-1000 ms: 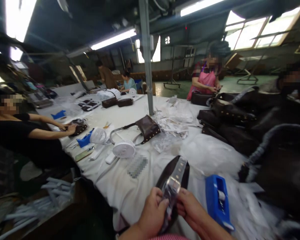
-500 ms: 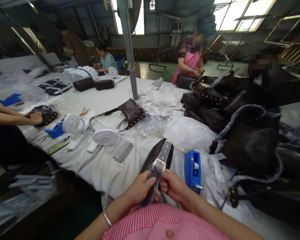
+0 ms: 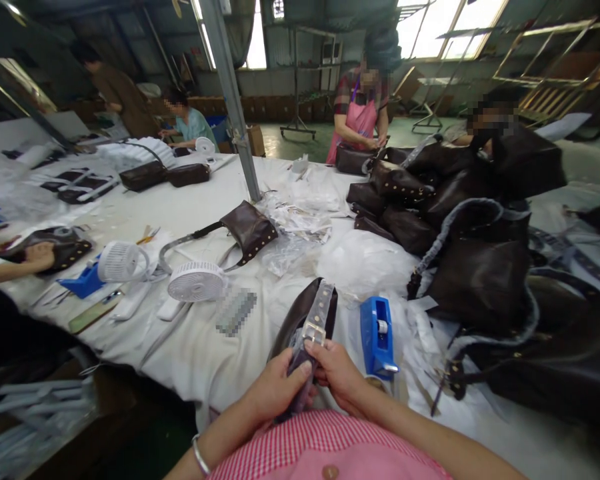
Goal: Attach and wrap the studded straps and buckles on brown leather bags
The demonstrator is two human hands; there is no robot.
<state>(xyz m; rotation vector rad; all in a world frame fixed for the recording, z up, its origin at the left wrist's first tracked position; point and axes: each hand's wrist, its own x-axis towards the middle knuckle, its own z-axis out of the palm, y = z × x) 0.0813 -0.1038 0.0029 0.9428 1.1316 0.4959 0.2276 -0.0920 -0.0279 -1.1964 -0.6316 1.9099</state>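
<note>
While the dark bag (image 3: 294, 316) is slanting over the near edge of the worktop (image 3: 250, 360), my left hand (image 3: 279, 385) is grasping its plastic-wrapped strap (image 3: 318, 303) below the buckle (image 3: 313, 334); my right hand (image 3: 339, 371) is pinching it there too, presumably steadying it; tape dispenser (image 3: 377, 347) is standing nearby.

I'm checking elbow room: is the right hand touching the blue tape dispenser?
Apart. The head view plainly shows a pale gap between the right hand and the blue tape dispenser.
</note>
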